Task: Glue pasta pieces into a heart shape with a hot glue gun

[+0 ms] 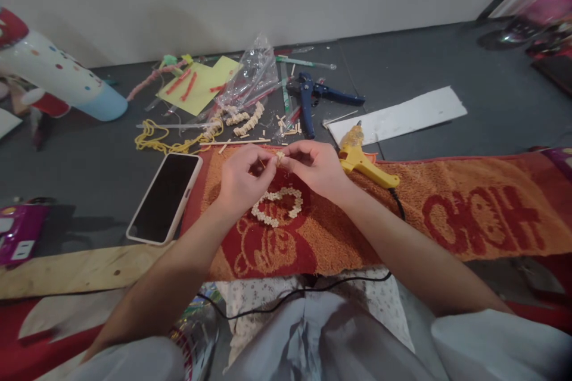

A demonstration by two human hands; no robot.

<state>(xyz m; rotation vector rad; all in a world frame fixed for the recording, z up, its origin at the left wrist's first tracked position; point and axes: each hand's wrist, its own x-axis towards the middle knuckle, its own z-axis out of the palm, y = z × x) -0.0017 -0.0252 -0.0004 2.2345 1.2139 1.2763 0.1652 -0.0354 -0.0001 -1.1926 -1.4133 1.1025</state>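
Observation:
My left hand (pixel 245 177) and my right hand (pixel 316 168) meet over the orange and red towel (pixel 335 238). Pinched between their fingertips is a small cluster of pale wooden stick pieces (pixel 280 158), partly covered by the fingers. Just below, a heart-shaped outline of similar pale pieces (pixel 292 193) lies on the towel. To the right of my right hand rests a yellow glue gun (pixel 369 169), its nozzle on a white board (pixel 415 110). Beyond my hands are several short cut sticks (pixel 290 126) and curved strips of joined pieces (pixel 250 119).
Left of the towel lies a phone (pixel 165 199). Behind are a blue-handled cutter (pixel 307 104), clear plastic bags (pixel 254 71), yellow paper (pixel 196 86) and yellow yarn (pixel 156 138). A dotted bottle (pixel 67 74) leans at far left. The black cord (pixel 277 303) crosses near my lap.

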